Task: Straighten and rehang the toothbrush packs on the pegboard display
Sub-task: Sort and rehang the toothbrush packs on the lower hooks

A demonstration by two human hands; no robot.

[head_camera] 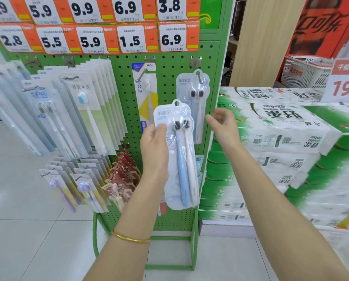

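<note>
Rehanging step: pack [181, 159] held upright before the pegboard [169, 63], gripped at its upper left by the left hand [154, 145]; right hand [220, 122] empty, fingers loosely curled, beside the hung pack [198, 106]; next move probably means threading its hole onto the peg [200, 79].

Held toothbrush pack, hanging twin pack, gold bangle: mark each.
Held toothbrush pack [180, 159]: head view, blue brush handle.
Hanging twin pack [199, 114]: head view, brush handles.
Gold bangle [129, 238]: head view, band's middle.
</note>
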